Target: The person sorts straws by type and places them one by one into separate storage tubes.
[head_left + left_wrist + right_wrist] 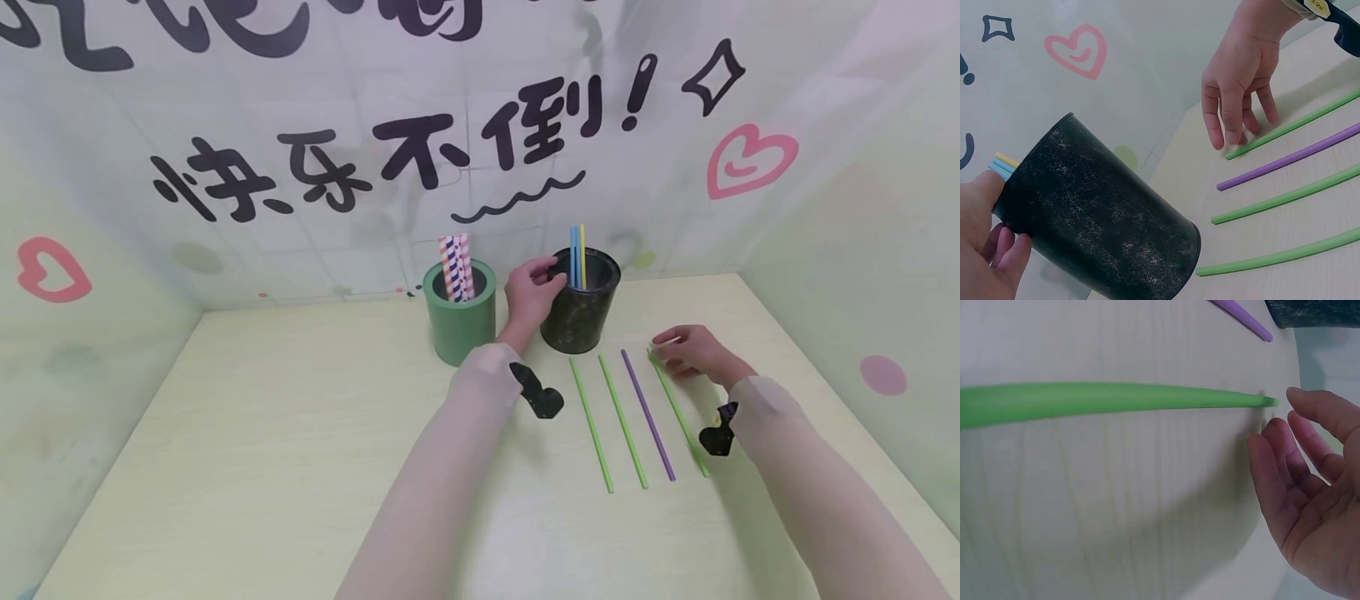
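Observation:
My left hand [531,296] grips the rim of a dark, mottled cup [576,318], its thumb at the rim and fingers curled against the side in the left wrist view. Blue and yellow straws [577,257] stand upright inside that cup. At the far end of the rightmost green straw [678,412], my right hand [693,350] hovers with fingers loosely bent. The right wrist view shows a gap between its thumb [1319,407] and fingers, with the straw's tip just beyond them. To the left lie a purple straw [648,415] and two more green straws [622,421], roughly parallel on the table.
A green cup [462,329] holding patterned straws [456,268] stands left of the dark cup. Behind both is a white backdrop [360,258] with black lettering and pink hearts. The pale wooden table [262,433] extends to the left, between side panels.

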Tool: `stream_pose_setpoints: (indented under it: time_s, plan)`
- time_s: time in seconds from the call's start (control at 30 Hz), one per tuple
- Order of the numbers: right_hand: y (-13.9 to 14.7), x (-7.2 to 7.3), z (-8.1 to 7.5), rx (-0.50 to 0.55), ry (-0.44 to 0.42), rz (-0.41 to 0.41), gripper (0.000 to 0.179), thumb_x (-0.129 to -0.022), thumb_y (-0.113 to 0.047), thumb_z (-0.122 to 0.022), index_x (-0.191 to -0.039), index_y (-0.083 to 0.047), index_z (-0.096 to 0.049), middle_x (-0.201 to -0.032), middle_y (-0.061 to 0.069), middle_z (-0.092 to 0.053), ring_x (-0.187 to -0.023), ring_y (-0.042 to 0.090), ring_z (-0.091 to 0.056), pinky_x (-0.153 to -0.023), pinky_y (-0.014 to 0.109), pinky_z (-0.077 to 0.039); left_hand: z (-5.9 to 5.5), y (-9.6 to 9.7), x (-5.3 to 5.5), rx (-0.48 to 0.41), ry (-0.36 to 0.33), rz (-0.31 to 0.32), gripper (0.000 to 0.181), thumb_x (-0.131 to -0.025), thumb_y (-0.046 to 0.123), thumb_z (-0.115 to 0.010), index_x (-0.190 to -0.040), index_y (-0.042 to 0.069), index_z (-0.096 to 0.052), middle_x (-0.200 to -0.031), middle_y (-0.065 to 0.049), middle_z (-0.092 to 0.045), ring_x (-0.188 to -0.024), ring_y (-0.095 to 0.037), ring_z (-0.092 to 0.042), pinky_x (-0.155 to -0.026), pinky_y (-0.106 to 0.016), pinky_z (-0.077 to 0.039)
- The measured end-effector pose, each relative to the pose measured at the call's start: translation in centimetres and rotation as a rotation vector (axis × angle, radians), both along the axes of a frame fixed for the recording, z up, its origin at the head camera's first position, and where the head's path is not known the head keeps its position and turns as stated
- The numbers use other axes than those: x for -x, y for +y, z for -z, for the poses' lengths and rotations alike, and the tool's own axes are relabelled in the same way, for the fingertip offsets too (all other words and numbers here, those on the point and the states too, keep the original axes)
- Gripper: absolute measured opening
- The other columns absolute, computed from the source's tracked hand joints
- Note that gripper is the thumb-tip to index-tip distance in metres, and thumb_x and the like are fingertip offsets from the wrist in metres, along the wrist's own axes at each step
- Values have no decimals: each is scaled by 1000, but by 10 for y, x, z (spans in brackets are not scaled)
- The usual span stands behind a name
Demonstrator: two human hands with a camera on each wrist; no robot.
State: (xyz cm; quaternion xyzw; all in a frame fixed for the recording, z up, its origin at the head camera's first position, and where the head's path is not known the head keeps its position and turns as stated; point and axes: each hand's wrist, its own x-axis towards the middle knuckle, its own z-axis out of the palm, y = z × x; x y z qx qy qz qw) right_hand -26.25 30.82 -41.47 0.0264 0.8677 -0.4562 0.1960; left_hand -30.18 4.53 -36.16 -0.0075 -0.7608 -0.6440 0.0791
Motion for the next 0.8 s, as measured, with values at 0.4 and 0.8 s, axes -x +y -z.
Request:
stream_pose_setpoints:
  time_s: [0.4, 0.8]
  plan:
    - [-2, -1, 8, 14, -1, 27, 44, -86, -13, -63, -120, 9, -47, -89, 7, -59, -69, 13, -55, -61, 29, -52, 0, 0, -1, 5, 8, -8, 29, -83, 9, -68, -111, 6, -66, -112, -9, -62, -98, -20, -59, -83, -24, -49]
    - [-8, -1, 11, 14, 31, 44, 41, -82, -8, -66, -115, 10, -48, -76, 2, -57, -60, 9, -52, -53, 24, -49, 0, -1, -1, -5, 2, 2, 29, -83, 10, -67, -112, 7, -65, -114, -9, -61, -100, -20, -58, -84, -25, -49]
